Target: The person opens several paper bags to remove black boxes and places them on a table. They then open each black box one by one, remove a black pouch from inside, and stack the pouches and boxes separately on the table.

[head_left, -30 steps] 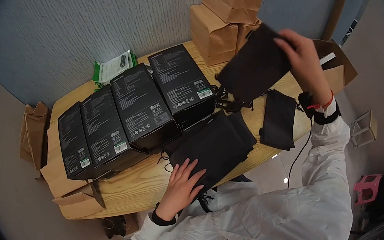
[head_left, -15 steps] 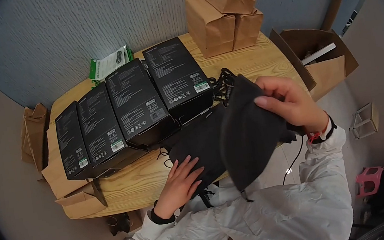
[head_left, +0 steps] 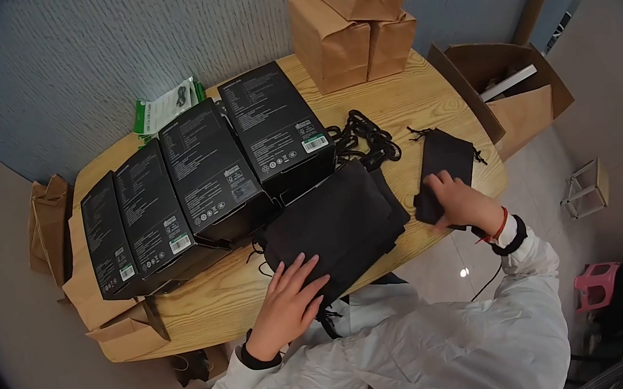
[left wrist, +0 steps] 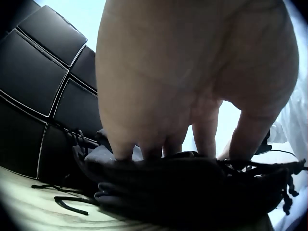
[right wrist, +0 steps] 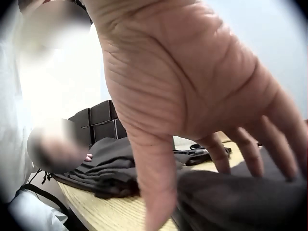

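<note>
A stack of black drawstring pouches [head_left: 328, 228] lies in front of the black boxes, and my left hand [head_left: 283, 304] rests on its near left part with fingers spread. In the left wrist view the fingertips of that hand [left wrist: 183, 96] press on the dark cloth [left wrist: 183, 192]. To the right lies a smaller black pile of pouches [head_left: 449, 161]; my right hand [head_left: 462, 202] touches its near end. The right wrist view shows the right hand [right wrist: 192, 91] with fingers extended onto dark fabric [right wrist: 231, 197], thumb out to the side.
Several black printed boxes [head_left: 210, 168] stand at the left. Coiled black cables [head_left: 363, 140] lie behind the stack. Brown paper bags [head_left: 335, 42] stand at the back, near green-and-white packets [head_left: 170, 107]. An open cardboard box [head_left: 501, 79] is beyond the right edge.
The pouch carried by my right hand was brought left and down toward the stack, and the hand has since moved right to the smaller pile. My left hand stays on the stack.
</note>
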Demonstrator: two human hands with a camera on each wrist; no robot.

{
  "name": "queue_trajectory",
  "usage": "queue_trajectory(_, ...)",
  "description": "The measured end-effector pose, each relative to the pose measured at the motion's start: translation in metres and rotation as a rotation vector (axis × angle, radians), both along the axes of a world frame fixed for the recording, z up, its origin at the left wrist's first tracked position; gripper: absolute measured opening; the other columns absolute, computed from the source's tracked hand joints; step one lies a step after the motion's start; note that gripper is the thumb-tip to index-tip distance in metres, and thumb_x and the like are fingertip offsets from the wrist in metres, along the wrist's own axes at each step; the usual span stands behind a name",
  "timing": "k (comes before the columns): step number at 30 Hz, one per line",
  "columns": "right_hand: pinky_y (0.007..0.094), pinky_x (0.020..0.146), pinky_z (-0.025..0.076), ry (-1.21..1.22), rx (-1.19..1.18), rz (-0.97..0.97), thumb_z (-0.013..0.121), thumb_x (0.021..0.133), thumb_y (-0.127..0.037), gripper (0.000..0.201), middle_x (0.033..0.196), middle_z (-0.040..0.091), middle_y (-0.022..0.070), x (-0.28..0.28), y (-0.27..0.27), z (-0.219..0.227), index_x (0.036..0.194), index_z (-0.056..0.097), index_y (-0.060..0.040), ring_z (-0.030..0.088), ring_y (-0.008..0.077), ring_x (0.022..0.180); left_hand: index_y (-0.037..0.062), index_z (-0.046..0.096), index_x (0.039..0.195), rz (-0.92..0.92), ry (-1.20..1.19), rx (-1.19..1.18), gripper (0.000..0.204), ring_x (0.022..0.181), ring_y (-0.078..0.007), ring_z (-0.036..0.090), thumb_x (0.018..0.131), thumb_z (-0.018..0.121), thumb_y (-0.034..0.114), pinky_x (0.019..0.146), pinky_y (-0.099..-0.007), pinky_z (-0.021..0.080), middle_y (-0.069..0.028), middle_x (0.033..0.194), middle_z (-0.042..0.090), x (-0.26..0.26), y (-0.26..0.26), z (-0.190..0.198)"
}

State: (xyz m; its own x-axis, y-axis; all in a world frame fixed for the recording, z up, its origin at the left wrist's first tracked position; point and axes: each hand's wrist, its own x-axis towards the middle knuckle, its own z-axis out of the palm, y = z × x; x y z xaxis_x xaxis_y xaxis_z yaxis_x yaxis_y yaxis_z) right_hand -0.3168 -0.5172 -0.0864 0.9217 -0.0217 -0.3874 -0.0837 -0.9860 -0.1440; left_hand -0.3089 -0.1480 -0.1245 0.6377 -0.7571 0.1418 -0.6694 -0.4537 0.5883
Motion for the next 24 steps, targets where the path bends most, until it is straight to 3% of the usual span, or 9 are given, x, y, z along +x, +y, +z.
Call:
queue_trajectory(2, 0.0433, 0.081, 0.048, 0.103, -0.118, -0.018, 0.085, 0.059, -0.020, 0.076, 0.118, 0.044, 0.0243, -0.007, -0.007, -0.021, 0.118, 0.039, -0.0035, 0.054, 0.0426, 0.100, 0.0124, 0.061, 0.118, 0.000, 0.026, 0.047, 0.032, 0.135, -0.0299, 0.034, 0.086, 0.060, 0.015, 0.112, -0.0467, 0.022, -0.0104, 0.142, 0.042, 0.000, 0.000, -0.010)
queue_trajectory(6, 0.0408, 0.076, 0.049, -0.108, 0.061, 0.102, 0.083, 0.063, -0.016, 0.068, 0.108, 0.053, 0.0216, -0.018, -0.055, -0.054, 0.117, 0.046, -0.0005, 0.058, 0.0402, 0.093, 0.0121, 0.061, 0.118, 0.004, 0.037, 0.052, 0.032, 0.136, -0.0296, 0.033, 0.086, 0.060, 0.015, 0.112, -0.0464, 0.022, -0.0105, 0.142, 0.042, 0.000, 0.000, -0.013)
queue_trajectory(8, 0.0398, 0.073, 0.049, -0.235, 0.110, 0.184, 0.081, 0.065, -0.014, 0.059, 0.100, 0.058, 0.0207, -0.015, -0.055, -0.047, 0.113, 0.051, 0.0007, 0.059, 0.0392, 0.088, 0.0121, 0.061, 0.118, 0.001, 0.037, 0.054, 0.032, 0.136, -0.0296, 0.033, 0.086, 0.060, 0.015, 0.112, -0.0463, 0.022, -0.0104, 0.142, 0.042, 0.001, 0.001, -0.012)
queue_trajectory(10, 0.0381, 0.065, 0.048, -0.211, 0.278, 0.029, 0.079, 0.068, -0.014, 0.036, 0.081, 0.062, 0.0195, -0.010, -0.055, -0.026, 0.092, 0.059, 0.0033, 0.060, 0.0374, 0.078, 0.0122, 0.061, 0.118, -0.015, 0.056, 0.048, 0.032, 0.136, -0.0297, 0.033, 0.086, 0.061, 0.015, 0.112, -0.0463, 0.022, -0.0106, 0.141, 0.043, 0.002, 0.002, -0.013)
queue_trajectory(13, 0.0384, 0.063, 0.047, -0.285, 0.271, 0.043, 0.078, 0.069, -0.018, 0.029, 0.074, 0.061, 0.0202, -0.004, -0.064, -0.010, 0.083, 0.063, 0.0028, 0.061, 0.0364, 0.073, 0.0120, 0.061, 0.119, -0.019, 0.056, 0.041, 0.032, 0.136, -0.0298, 0.033, 0.087, 0.060, 0.015, 0.112, -0.0464, 0.022, -0.0105, 0.141, 0.043, 0.003, 0.003, -0.016)
queue_trajectory(15, 0.0358, 0.061, 0.046, -0.420, 0.347, -0.016, 0.078, 0.070, -0.019, 0.031, 0.075, 0.061, 0.0194, 0.001, -0.068, 0.009, 0.087, 0.064, 0.0019, 0.060, 0.0350, 0.069, 0.0118, 0.061, 0.119, -0.013, 0.055, 0.033, 0.032, 0.136, -0.0298, 0.033, 0.087, 0.060, 0.015, 0.112, -0.0465, 0.022, -0.0105, 0.141, 0.043, 0.003, 0.003, -0.016)
queue_trajectory(16, 0.0355, 0.062, 0.046, -0.390, 0.344, -0.115, 0.077, 0.072, -0.020, 0.029, 0.073, 0.061, 0.0191, 0.004, -0.066, 0.024, 0.089, 0.066, 0.0013, 0.060, 0.0338, 0.067, 0.0117, 0.061, 0.119, -0.019, 0.056, 0.031, 0.032, 0.136, -0.0298, 0.033, 0.087, 0.060, 0.015, 0.112, -0.0465, 0.022, -0.0104, 0.141, 0.043, 0.003, 0.003, -0.015)
queue_trajectory(21, 0.0364, 0.063, 0.047, -0.232, 0.292, -0.069, 0.069, 0.082, -0.025, 0.026, 0.074, 0.063, 0.0192, 0.023, -0.060, 0.041, 0.088, 0.068, 0.0004, 0.061, 0.0338, 0.069, 0.0116, 0.061, 0.118, -0.018, 0.065, 0.020, 0.031, 0.136, -0.0299, 0.033, 0.087, 0.060, 0.015, 0.112, -0.0465, 0.022, -0.0103, 0.141, 0.043, 0.003, 0.004, -0.017)
queue_trajectory(24, 0.0388, 0.062, 0.045, -0.124, 0.209, 0.175, 0.065, 0.086, -0.020, 0.024, 0.073, 0.060, 0.0227, 0.031, -0.066, 0.026, 0.084, 0.063, 0.0037, 0.056, 0.0409, 0.070, 0.0116, 0.061, 0.118, -0.011, 0.070, 0.004, 0.031, 0.136, -0.0298, 0.033, 0.087, 0.060, 0.015, 0.112, -0.0462, 0.022, -0.0104, 0.141, 0.043, 0.003, 0.005, -0.020)
